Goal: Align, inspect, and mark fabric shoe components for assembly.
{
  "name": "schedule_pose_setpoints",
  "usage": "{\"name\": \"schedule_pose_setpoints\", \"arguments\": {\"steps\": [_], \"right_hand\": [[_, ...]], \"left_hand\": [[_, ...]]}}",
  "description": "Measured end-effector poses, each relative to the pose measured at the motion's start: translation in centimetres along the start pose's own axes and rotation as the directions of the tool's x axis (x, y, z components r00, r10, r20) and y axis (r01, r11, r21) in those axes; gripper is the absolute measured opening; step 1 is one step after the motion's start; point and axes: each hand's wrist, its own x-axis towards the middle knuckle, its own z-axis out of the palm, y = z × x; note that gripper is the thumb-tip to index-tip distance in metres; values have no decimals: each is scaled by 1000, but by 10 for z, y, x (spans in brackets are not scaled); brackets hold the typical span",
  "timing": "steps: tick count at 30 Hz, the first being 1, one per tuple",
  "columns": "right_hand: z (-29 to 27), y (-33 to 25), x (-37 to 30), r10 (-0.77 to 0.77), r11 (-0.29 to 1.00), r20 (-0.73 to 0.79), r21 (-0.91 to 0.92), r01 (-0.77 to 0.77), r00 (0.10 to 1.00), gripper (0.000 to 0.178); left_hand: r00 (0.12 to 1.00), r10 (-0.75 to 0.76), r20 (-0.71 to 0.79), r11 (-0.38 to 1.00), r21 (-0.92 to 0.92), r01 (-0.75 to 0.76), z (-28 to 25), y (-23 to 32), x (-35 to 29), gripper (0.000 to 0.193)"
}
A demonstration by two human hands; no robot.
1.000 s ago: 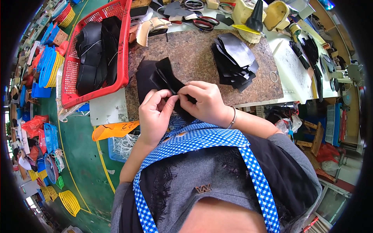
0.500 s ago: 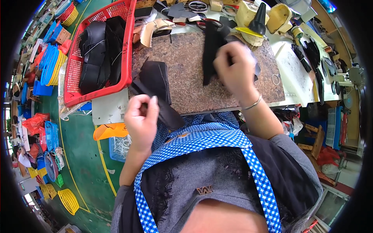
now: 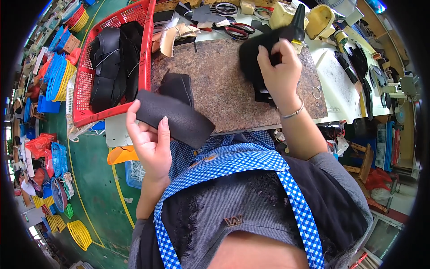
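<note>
My left hand (image 3: 150,142) grips a flat strip of black leather-like material (image 3: 177,117) between thumb and fingers, over the near left edge of a mottled brown work board (image 3: 219,85). Behind that strip, more black pieces (image 3: 178,85) lie on the board. Over the right part of the board, my right hand (image 3: 285,68) is closed, thumb against fingers, on another black piece (image 3: 251,56), smeared by motion. Under the right hand, further dark material (image 3: 263,95) shows only in part.
A red plastic basket (image 3: 148,67) of black pieces stands left of the board. Along the back lie red-handled scissors (image 3: 239,30), a phone (image 3: 164,17), scraps (image 3: 177,33), and yellowish blocks with a black cone (image 3: 298,23). A thin ring (image 3: 316,92) lies at the board's right.
The strip in my left hand has turned its broad face up and its far end has risen. My right hand has swung its black piece up and across, uncovering the scissors.
</note>
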Motion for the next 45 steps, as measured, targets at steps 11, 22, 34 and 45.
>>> {"name": "schedule_pose_setpoints", "arguments": {"steps": [11,22,34,45], "right_hand": [[16,-48,-58,-275,884,597,464,-45,754,29],[19,-54,-80,-162,891,440,451,-62,883,13],[8,-11,-25,245,924,160,260,-280,956,4],[8,-56,-65,-50,816,701,440,-376,711,18]], "left_hand": [[963,-253,93,967,-16,256,20,-34,-4,24],[916,-331,226,899,-220,379,27,-35,-8,15],[949,-312,45,925,-211,314,3,-18,-1,17],[913,-355,200,859,-315,403,23,-32,-6,14]]}}
